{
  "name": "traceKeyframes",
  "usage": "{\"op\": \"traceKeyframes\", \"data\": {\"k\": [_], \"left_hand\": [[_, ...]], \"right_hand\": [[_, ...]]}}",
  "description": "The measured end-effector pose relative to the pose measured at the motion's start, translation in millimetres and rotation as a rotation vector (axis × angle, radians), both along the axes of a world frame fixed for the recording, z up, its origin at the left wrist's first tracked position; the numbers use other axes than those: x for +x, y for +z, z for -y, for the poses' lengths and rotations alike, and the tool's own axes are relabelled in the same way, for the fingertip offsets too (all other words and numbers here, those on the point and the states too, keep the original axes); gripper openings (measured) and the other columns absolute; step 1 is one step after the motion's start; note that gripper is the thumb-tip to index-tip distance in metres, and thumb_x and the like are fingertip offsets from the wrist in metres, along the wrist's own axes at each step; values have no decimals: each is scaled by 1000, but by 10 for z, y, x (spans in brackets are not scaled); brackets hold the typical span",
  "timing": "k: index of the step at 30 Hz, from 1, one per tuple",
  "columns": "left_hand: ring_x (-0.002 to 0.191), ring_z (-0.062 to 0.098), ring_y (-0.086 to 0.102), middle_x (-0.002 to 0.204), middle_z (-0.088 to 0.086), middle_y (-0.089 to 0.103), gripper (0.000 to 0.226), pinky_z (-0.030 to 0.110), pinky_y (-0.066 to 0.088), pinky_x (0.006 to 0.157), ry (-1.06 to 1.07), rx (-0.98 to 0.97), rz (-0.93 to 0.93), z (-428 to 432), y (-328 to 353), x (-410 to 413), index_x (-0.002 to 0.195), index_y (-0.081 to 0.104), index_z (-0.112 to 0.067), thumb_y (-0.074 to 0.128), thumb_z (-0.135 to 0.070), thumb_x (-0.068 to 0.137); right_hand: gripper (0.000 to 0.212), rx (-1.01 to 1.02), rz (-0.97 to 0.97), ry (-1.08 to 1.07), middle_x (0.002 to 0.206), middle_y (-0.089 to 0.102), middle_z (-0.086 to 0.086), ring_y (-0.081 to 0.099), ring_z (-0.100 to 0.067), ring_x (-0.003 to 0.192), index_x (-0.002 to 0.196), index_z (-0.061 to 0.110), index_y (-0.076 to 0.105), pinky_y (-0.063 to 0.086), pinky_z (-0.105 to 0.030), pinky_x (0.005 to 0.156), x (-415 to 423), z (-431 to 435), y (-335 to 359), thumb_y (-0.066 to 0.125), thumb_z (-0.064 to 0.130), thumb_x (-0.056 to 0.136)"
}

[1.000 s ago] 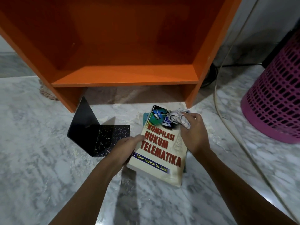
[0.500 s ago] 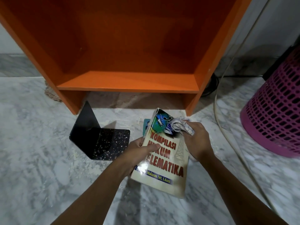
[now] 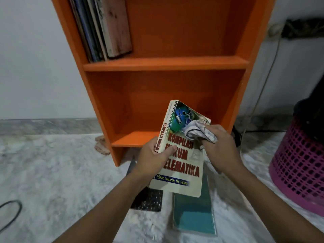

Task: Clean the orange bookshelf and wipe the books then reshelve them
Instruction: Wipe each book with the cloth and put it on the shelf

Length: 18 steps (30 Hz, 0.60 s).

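My left hand (image 3: 156, 155) grips a thick cream book (image 3: 182, 165) titled "Kompilasi Hukum Telematika" by its spine and holds it up, tilted, in front of the orange bookshelf (image 3: 166, 64). My right hand (image 3: 219, 144) holds a crumpled white cloth (image 3: 198, 131) against the upper part of the book's cover. A teal book (image 3: 194, 213) lies flat on the marble floor below. Several books (image 3: 105, 27) stand at the left end of the shelf above. The lower shelf compartment holds nothing that I can see.
A black bookend (image 3: 149, 200) lies on the floor, partly hidden by my left arm. At the right stands a pink plastic basket (image 3: 301, 165). A cable (image 3: 263, 81) hangs down the wall beside the shelf. A dark loop of cord (image 3: 10, 213) lies at the left edge.
The book has been lifted off the floor stack and raised towards the shelf. The view has tilted up, showing the upper shelf with books. The teal book underneath is now exposed.
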<state>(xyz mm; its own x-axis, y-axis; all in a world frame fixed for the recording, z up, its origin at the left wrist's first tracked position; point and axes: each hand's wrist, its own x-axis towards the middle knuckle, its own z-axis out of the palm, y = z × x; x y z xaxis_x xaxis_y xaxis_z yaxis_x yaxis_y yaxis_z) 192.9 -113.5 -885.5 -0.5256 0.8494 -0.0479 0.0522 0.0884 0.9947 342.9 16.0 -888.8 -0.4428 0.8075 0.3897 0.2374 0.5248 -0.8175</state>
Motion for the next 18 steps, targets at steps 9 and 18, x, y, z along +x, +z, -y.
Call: {"op": "traceKeyframes", "data": {"k": [9,18], "left_hand": [[77,14,75,90,1,75,19,33,61,62,254,381,-175,148,1633,-239,105,62,-27,69,-22,89],[85,12,69,105,-2,65,25,21,58,59,640,612,-402,-553,2526,-911,112,52,-18,65,-25,92]], "right_hand": [[54,150,-135,164,107,54,8,54,10,87,124,29,63,42,-2,65,-490,63,1778,53,-9,88],[41,300,-65,102,108,56,8,56,1,87,120,33,65,39,-8,65,-775,-435,2823,60,5,91]]}}
